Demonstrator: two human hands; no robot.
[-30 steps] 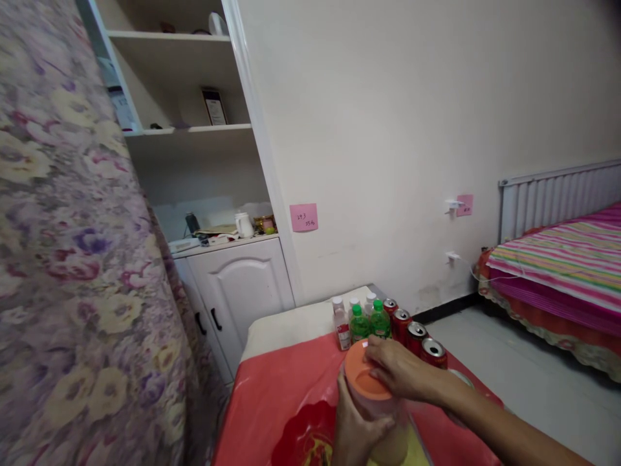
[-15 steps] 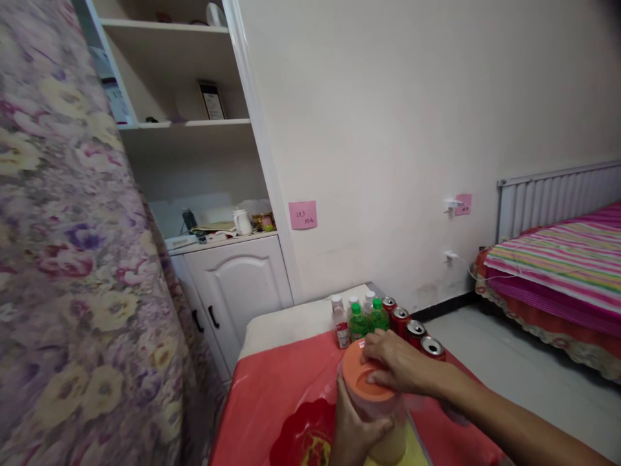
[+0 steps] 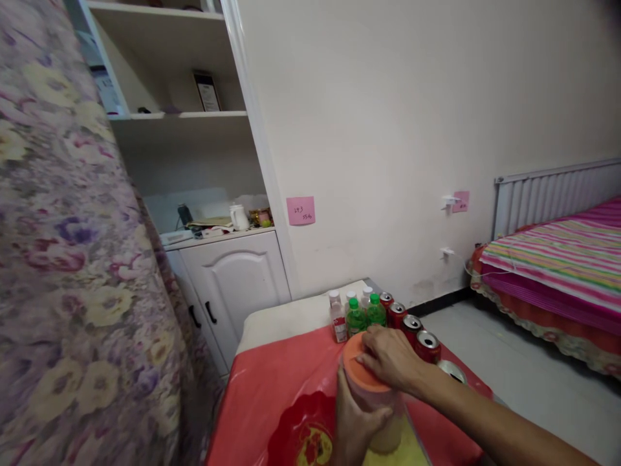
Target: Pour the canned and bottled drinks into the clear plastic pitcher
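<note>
A clear jar with pale contents [image 3: 388, 433] stands on a table with a red cloth [image 3: 281, 395], topped by an orange lid [image 3: 359, 369]. My left hand [image 3: 354, 427] wraps around the jar's side from below. My right hand [image 3: 391, 359] lies over the lid with its fingers curled on the rim. Just behind the jar stand small bottles with green caps [image 3: 361, 317], a white-capped bottle [image 3: 337, 320] and a row of red drink cans [image 3: 410, 327].
A floral curtain [image 3: 72, 259] hangs close on the left. A white cabinet [image 3: 237, 285] with shelves stands behind the table. A bed with a striped cover [image 3: 557, 265] is at the right, with grey floor [image 3: 524, 375] between.
The view has tilted slightly, so everything sits a little higher and leftward. My right hand has shifted further over the lid; my left hand keeps its hold on the jar.
</note>
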